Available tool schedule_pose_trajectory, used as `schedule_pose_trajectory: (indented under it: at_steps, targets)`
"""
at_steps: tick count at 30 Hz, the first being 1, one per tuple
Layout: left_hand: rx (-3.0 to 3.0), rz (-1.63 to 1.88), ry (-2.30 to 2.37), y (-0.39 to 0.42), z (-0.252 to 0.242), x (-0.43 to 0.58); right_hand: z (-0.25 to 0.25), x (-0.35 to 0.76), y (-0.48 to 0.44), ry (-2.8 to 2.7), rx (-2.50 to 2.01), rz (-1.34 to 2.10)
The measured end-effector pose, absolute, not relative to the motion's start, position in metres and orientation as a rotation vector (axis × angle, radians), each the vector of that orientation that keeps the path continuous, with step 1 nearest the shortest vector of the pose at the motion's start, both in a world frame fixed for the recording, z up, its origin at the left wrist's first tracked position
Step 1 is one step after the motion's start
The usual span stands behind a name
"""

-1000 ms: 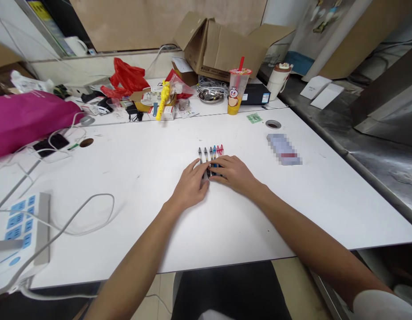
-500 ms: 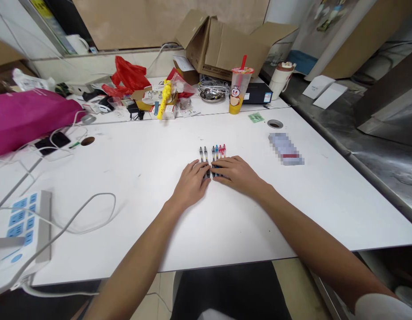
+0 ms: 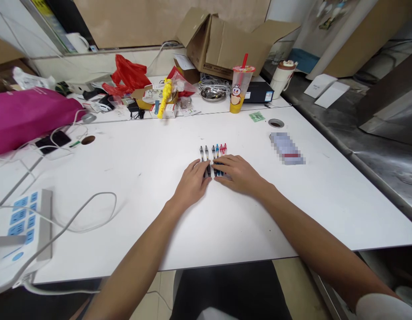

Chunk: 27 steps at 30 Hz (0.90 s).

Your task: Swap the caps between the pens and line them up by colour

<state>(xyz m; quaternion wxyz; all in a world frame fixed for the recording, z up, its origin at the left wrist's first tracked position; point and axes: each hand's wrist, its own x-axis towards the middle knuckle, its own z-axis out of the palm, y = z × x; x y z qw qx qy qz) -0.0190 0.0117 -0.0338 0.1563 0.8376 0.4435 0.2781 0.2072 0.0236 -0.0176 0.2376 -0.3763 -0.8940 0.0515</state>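
Observation:
My left hand (image 3: 192, 178) lies over two black pens (image 3: 207, 153) on the white table, its fingers curled around them and the thumb near their lower ends. Beside it, my right hand (image 3: 237, 173) spans a second group with its fingers: one dark pen (image 3: 213, 151), a blue pen (image 3: 217, 150) and two red pens (image 3: 225, 148). All the pens lie side by side, tips pointing away from me. A narrow gap separates the two groups. Both hands partly cover the pens' lower halves.
A blurred-out flat object (image 3: 287, 149) lies to the right. Behind stand a drink cup (image 3: 237, 91) with a red straw, a metal bowl (image 3: 212, 94) and a cardboard box (image 3: 226, 49). A power strip (image 3: 24, 226) with a looping cable sits at the left, below a magenta bag (image 3: 29, 115).
The fingers of my left hand sit slightly closer together over the black pens. The right hand stays in nearly the same place; the whole view has shifted a little.

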Motion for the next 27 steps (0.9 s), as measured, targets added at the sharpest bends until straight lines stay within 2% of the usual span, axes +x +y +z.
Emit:
schedule_pose_trajectory:
  at_steps: [13,27]
  targets:
    - [2.207,0.952,1.148,0.012,-0.035,-0.025,-0.018,0.186,0.023,-2.459,-1.096,0.066]
    - [2.220,0.946,1.153,0.011,-0.037,-0.023,-0.018,0.184,0.024,-2.461,-1.067,-0.006]
